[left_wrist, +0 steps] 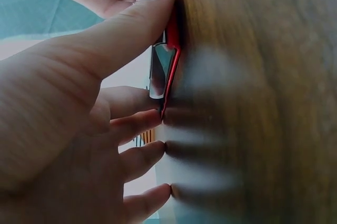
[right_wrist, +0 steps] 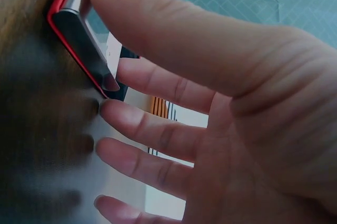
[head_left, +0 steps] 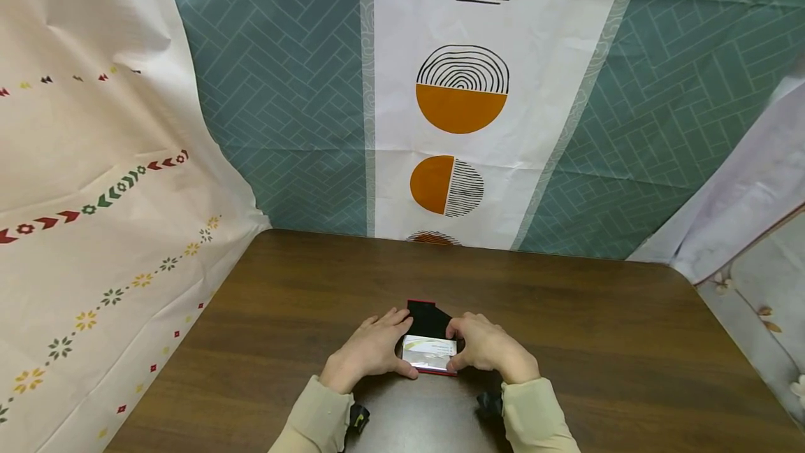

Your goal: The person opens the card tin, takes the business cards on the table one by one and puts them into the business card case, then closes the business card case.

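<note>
A business card case (head_left: 428, 321) lies on the table with its black flap opened away from me. White cards (head_left: 430, 347) show in its metal-framed tray, and a red edge runs along the near side. From the left, my left hand (head_left: 370, 349) holds the case; the left wrist view shows its thumb on the tray's near side (left_wrist: 159, 69) and the forefinger at the far side, the other fingertips on the table. My right hand (head_left: 493, 351) holds the right side, thumb at the near corner and forefinger at the far one. The hands hide both side edges in the head view.
The brown wooden table (head_left: 302, 285) spreads around the case. A patterned teal and white cloth (head_left: 302, 103) hangs behind it. Pale printed cloth (head_left: 126, 159) borders the left side, and another light flowered cloth (head_left: 761, 299) borders the right.
</note>
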The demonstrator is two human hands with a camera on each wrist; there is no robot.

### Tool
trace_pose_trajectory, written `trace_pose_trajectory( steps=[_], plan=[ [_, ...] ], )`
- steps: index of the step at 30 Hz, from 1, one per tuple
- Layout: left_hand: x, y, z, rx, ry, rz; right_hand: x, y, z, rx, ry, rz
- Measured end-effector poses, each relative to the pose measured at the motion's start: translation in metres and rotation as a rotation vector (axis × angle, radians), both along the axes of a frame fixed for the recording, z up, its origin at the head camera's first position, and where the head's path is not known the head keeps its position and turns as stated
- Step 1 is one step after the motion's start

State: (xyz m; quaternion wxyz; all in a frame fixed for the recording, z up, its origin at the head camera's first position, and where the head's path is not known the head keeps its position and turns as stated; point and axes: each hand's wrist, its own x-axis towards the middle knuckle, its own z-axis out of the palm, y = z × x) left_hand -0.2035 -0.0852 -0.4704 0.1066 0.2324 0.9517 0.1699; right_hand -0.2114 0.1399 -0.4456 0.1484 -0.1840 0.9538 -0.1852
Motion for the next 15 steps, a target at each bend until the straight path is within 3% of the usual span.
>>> trace_pose_trajectory(
  steps=[8,15],
  plan=[
    [-0.0022,0.0003,0.0029,0.021,-0.021,0.005,-0.0006,0.0014,-0.0009,-0.013,-0.003,0.003],
    [-0.0084,0.0010,0.0045,0.035,0.045,0.051,-0.0003,0.0010,-0.0012,-0.025,-0.013,0.007]
  ],
)
